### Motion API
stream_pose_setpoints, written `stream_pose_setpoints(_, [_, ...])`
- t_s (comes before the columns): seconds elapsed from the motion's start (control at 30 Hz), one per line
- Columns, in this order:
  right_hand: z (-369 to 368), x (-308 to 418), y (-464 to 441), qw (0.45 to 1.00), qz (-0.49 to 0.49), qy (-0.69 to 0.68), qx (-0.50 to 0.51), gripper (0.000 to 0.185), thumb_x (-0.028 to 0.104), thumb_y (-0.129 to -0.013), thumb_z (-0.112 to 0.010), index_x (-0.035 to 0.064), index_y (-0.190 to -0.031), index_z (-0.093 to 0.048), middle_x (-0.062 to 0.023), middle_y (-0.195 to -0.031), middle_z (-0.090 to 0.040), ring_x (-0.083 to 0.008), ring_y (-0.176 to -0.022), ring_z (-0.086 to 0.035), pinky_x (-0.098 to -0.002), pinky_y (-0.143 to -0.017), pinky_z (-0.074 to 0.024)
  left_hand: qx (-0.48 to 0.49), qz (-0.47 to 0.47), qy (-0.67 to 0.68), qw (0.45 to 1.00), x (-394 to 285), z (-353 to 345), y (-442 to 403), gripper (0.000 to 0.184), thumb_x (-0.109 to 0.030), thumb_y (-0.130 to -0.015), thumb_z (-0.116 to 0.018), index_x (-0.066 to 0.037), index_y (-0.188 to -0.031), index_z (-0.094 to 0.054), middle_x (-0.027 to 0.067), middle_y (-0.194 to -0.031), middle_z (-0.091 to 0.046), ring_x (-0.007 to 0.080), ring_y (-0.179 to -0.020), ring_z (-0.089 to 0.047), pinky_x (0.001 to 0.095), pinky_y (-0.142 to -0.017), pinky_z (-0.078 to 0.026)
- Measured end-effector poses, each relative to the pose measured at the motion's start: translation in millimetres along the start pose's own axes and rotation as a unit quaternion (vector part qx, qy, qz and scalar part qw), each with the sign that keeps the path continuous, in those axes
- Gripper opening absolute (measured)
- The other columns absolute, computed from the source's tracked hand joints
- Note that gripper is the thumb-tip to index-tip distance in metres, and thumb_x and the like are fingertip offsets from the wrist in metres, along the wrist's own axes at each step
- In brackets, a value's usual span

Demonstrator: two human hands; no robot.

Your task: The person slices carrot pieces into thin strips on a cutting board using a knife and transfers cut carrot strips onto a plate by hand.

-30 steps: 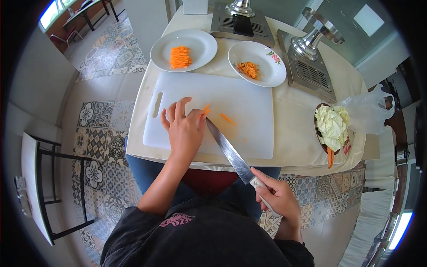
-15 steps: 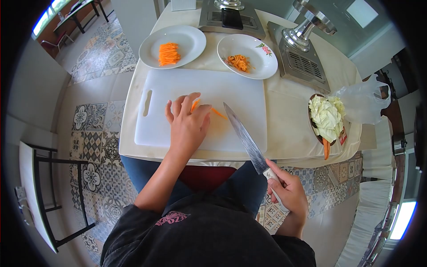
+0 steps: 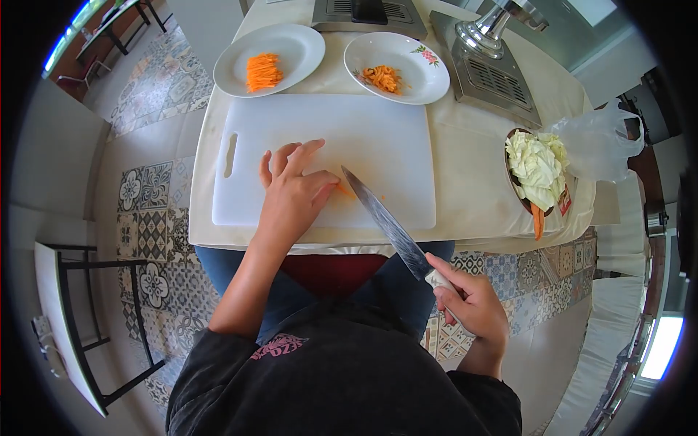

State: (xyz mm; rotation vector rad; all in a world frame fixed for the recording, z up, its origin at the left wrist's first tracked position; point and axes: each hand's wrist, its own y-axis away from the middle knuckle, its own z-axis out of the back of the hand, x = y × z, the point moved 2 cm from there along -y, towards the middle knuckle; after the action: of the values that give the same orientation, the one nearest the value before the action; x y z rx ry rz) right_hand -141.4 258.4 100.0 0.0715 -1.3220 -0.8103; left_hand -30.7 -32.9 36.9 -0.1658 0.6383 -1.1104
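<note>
My right hand (image 3: 469,301) is closed round the pale handle of a large knife (image 3: 385,221). Its blade slants up and left, with the tip over a white cutting board (image 3: 389,134). My left hand (image 3: 291,185) is over the board's left half, fingers bent and apart, with nothing visible held between them. Thin carrot pieces (image 3: 346,190) lie beside its fingertips, near the knife tip. Behind the board, a white plate (image 3: 302,51) holds a neat pile of carrot strips (image 3: 263,72). A flowered dish (image 3: 429,80) holds carrot scraps (image 3: 383,78).
At the right, a brown bowl (image 3: 513,185) holds cabbage (image 3: 536,167), with carrot sticks (image 3: 538,220) at its front and a plastic bag (image 3: 600,142) beside it. Metal stands (image 3: 498,81) are at the back. A side table (image 3: 69,327) stands at the left.
The view has shifted, so the table sits higher in frame. My left hand has moved off the carrot pieces, then back beside them. The knife tip went right, then returned left near the fingertips.
</note>
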Motion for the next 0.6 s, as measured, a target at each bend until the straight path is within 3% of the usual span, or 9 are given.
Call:
stream_pose_setpoints(0.13, [2.8,0.0,-4.2,0.985,0.116,0.126,-0.038,0.052,0.007,-0.092,-0.066,0.0181,-0.143,-0.059,-0.0046,-0.065,-0.06,-0.0079,-0.052,-0.05,-0.0253,-0.054,-0.0451,-0.039,0.026,-0.008,0.999,2.1,-0.4,4.0,0.028,-0.011,-0.079,-0.078,-0.019,-0.106,-0.075,0.0026,-0.132,-0.06,0.0283,-0.123,-0.054,0.0562,-0.112,-0.028])
stream_pose_setpoints(0.27, [0.3,6.6,-5.6,0.95,0.196,0.236,-0.06,0.054,0.009,-0.089,-0.068,0.0219,-0.14,-0.061,-0.0069,-0.063,-0.055,-0.0182,-0.053,-0.051,-0.0318,-0.056,-0.0454,-0.062,0.062,0.027,0.996,-1.2,0.4,14.7,0.045,-0.009,-0.08,-0.076,-0.02,-0.123,-0.069,0.0047,-0.132,-0.062,0.0282,-0.121,-0.056,0.0519,-0.111,-0.03])
stream_pose_setpoints(0.33, [-2.1,5.1,-9.3,0.94,0.218,0.257,-0.059,0.055,0.01,-0.088,-0.068,0.0245,-0.14,-0.062,-0.0064,-0.062,-0.052,-0.0229,-0.055,-0.052,-0.0346,-0.056,-0.0457,-0.07,0.052,0.028,0.996,-4.5,-3.4,19.5,0.047,-0.008,-0.08,-0.075,-0.02,-0.125,-0.069,0.0038,-0.135,-0.062,0.0285,-0.126,-0.055,0.0515,-0.112,-0.03])
stream_pose_setpoints(0.47, [-2.6,11.4,-14.3,0.929,0.212,0.295,-0.063,0.054,0.011,-0.088,-0.068,0.0277,-0.139,-0.062,-0.0063,-0.061,-0.051,-0.0241,-0.057,-0.054,-0.0378,-0.057,-0.0464,-0.051,0.033,-0.023,0.998,-5.0,-8.0,26.8,0.047,-0.006,-0.083,-0.072,-0.021,-0.128,-0.069,0.0013,-0.14,-0.061,0.0285,-0.134,-0.052,0.0517,-0.115,-0.028])
stream_pose_setpoints(0.6, [0.4,14.1,-19.1,0.921,0.215,0.319,-0.061,0.054,0.012,-0.088,-0.067,0.0298,-0.139,-0.062,-0.0064,-0.062,-0.051,-0.0245,-0.057,-0.055,-0.0383,-0.057,-0.0467,-0.062,0.027,-0.033,0.997,-1.5,-11.9,27.0,0.041,-0.007,-0.086,-0.071,-0.022,-0.124,-0.071,-0.0042,-0.135,-0.065,0.026,-0.132,-0.053,0.0501,-0.116,-0.025])
